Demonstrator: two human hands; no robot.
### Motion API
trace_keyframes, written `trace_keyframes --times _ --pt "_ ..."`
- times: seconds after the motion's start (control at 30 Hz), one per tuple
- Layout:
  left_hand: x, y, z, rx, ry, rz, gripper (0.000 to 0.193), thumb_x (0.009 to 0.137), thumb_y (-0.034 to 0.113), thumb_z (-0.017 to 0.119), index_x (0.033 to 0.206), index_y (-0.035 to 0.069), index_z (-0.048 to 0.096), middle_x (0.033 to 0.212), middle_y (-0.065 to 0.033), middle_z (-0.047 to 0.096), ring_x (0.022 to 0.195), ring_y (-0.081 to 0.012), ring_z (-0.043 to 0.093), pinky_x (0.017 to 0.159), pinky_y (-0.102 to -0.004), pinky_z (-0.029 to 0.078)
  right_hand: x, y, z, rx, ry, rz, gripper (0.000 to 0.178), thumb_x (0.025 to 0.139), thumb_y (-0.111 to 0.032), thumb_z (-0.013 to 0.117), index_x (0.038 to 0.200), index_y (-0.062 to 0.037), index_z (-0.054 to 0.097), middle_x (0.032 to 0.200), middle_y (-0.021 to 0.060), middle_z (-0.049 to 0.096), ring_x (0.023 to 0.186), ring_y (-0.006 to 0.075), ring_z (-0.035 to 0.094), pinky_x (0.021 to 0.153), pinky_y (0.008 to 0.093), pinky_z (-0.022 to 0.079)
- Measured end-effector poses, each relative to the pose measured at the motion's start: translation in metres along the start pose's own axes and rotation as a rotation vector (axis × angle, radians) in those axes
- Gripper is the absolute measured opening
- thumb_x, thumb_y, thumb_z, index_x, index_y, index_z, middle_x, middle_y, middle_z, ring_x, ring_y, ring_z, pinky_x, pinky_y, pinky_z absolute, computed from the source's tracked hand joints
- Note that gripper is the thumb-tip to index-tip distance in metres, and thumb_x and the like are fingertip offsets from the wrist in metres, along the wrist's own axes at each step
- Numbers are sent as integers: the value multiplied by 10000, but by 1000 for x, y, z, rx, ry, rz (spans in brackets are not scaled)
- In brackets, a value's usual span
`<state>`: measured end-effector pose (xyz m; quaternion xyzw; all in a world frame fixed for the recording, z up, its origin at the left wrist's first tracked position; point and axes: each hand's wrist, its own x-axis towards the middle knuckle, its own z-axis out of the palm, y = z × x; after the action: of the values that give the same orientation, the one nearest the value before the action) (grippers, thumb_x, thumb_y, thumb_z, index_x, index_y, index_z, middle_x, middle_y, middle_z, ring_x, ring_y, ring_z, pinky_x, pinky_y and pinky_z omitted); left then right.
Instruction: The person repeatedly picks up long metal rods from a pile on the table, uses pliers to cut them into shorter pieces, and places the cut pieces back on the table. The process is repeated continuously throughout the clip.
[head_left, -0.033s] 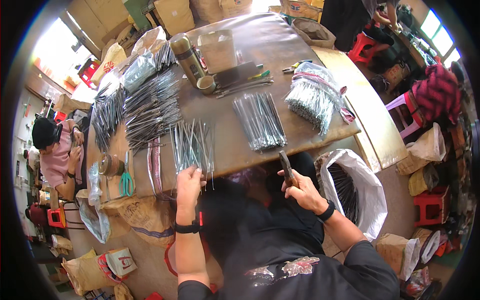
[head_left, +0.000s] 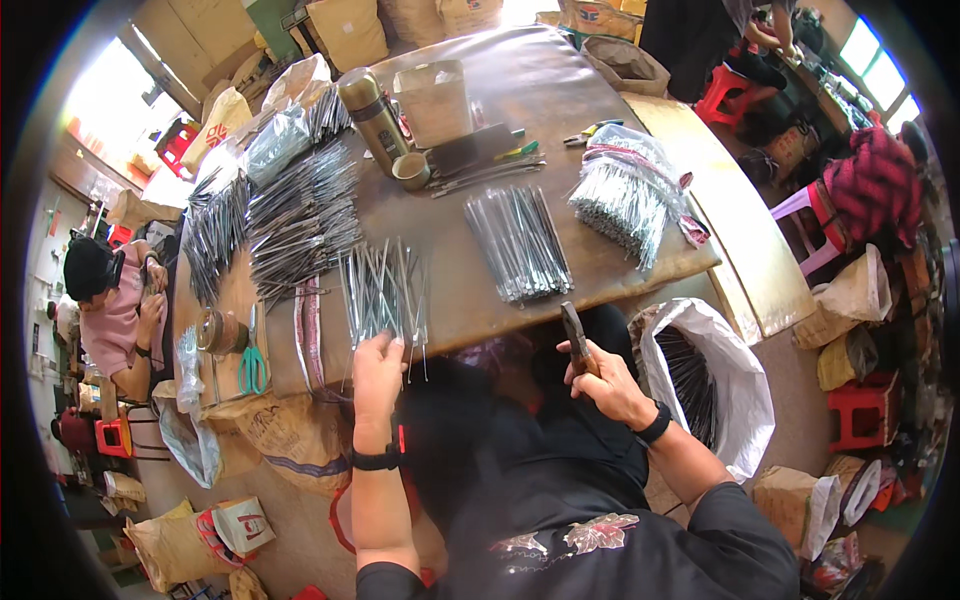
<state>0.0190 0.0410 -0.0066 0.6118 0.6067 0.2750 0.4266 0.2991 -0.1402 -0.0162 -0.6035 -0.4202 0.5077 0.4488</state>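
My left hand [head_left: 378, 375] is at the near table edge, its fingers closed on the near ends of some thin metal rods. These belong to a loose pile of rods [head_left: 386, 285] that fan out and cross one another; the fingertips are partly hidden. In front of my body, my right hand [head_left: 612, 385] grips a pair of pliers [head_left: 575, 338] by the handles, with the jaws pointing away from me. Beyond the pliers lies a neater row of rods [head_left: 518, 243]. A plastic-wrapped bundle of rods [head_left: 622, 205] rests farther right.
Larger rod heaps [head_left: 303, 210] cover the table's left side, near teal-handled scissors [head_left: 252, 368]. A thermos [head_left: 372, 118] and a cup [head_left: 411, 171] stand farther back. By my right forearm, an open white sack [head_left: 752, 405] holds dark rods. A person [head_left: 112, 310] works at the left.
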Motion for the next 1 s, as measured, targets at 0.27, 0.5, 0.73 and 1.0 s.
trace_keyframes --times 0.27,0.5,0.73,1.0 --pt "2 30 43 711 -33 873 302 846 97 579 1139 39 628 1300 -192 514 1284 -342 425 1076 -475 327 -5 -15 -2 134 -69 9 469 769 -18 459 1236 -11 506 811 66 588 650 110 578 550 223 428" --pt "53 -9 29 1162 -244 755 467 888 209 531 1326 59 474 1444 -101 409 1383 -247 306 1080 -648 189 -8 -16 2 140 -80 35 473 768 -9 455 1238 -7 500 825 74 592 663 117 585 563 224 436" --pt "37 -2 22 977 -90 712 378 885 154 536 1251 59 543 1398 -96 454 1365 -243 338 1105 -593 180 -10 -11 -8 206 -24 68 462 760 -10 444 1218 16 495 823 84 595 651 137 589 570 244 451" --pt "9 34 79 98 -80 427 200 846 140 629 961 -24 633 850 -147 635 698 -272 627 630 -353 503 -3 -21 -22 374 53 75 302 736 -33 460 1031 8 507 810 110 616 672 195 619 638 296 496"
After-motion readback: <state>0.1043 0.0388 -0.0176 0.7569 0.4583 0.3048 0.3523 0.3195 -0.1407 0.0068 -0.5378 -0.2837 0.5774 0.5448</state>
